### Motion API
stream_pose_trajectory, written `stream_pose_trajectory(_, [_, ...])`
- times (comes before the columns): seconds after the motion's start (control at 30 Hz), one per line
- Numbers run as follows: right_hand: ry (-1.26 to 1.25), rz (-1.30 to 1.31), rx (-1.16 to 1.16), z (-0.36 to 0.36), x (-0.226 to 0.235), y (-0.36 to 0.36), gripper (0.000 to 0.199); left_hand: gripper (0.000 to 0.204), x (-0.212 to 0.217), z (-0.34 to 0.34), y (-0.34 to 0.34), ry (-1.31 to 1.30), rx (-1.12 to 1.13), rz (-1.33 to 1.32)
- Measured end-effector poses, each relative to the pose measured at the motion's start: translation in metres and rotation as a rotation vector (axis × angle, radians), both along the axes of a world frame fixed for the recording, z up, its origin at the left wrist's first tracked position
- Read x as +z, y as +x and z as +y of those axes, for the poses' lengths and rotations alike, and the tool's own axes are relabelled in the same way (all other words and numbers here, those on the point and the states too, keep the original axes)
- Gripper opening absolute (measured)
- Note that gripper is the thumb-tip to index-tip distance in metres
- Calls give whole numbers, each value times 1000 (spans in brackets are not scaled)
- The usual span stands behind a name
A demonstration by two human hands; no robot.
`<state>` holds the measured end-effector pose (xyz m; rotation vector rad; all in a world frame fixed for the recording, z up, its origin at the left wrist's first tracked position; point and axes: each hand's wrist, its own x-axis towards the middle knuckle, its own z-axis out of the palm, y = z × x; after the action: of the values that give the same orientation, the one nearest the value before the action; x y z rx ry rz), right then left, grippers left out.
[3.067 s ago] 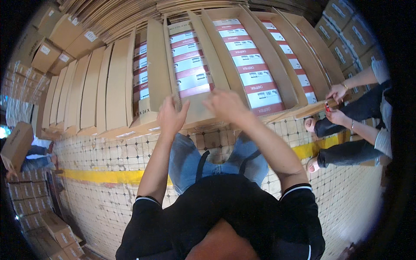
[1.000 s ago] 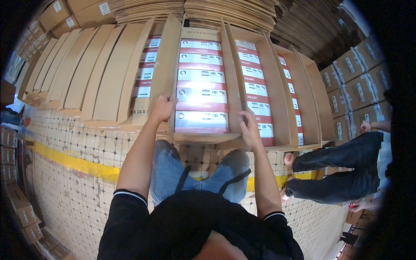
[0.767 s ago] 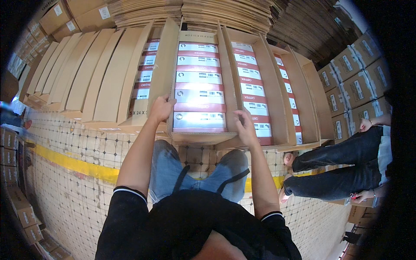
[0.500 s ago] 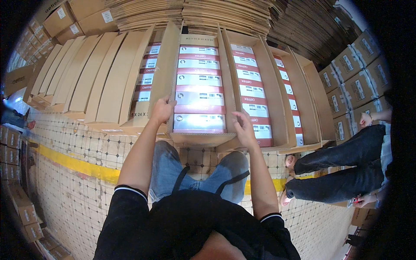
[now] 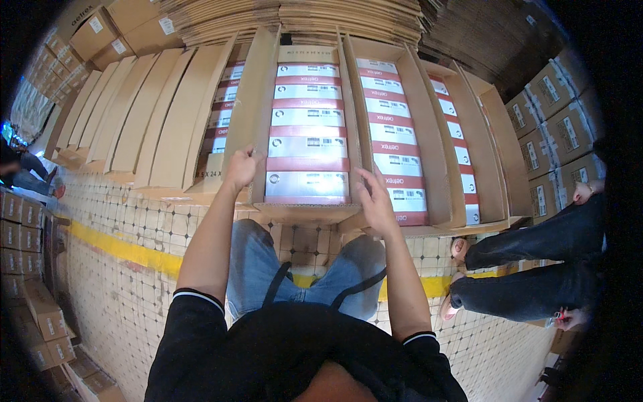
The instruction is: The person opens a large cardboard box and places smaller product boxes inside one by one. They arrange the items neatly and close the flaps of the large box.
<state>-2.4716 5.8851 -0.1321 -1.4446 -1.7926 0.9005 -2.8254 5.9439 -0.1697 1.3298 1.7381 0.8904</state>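
Note:
An open cardboard carton stands in front of me, holding a row of white and red shoe boxes. My left hand is closed at the near end of the carton's raised left flap, its fingers curled at the edge. At the near right corner, my right hand has its fingers loosely bent and apart beside the carton's right flap. Whether those fingertips touch the flap, I cannot tell. No shoe box is in either hand.
Right of it stand more open cartons with similar boxes; left, several cartons with raised flaps. Flattened cardboard is stacked behind. A person in dark trousers stands at the right, near stacked sealed cartons. Yellow tape crosses the tiled floor.
My left hand has moved slightly left and up along the left flap. My right hand has shifted a little nearer the right flap. The other person appears slightly farther right.

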Motion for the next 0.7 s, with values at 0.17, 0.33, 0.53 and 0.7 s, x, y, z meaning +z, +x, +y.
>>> stream_pose_trajectory(0.17, [-19,29,19,-2,4,1,39,37,5,-4,4,32,0,-33])
stream_pose_trajectory(0.33, [-26,59,51,-1,7,5,40,38,4,-4,12,19,38,-111])
stream_pose_trajectory(0.53, [-3,-31,63,3,7,6,40,39,5,-5,11,36,29,11])
stream_pose_trajectory(0.7, [-48,-40,18,7,2,0,38,46,5,-4,12,58,21,-49])
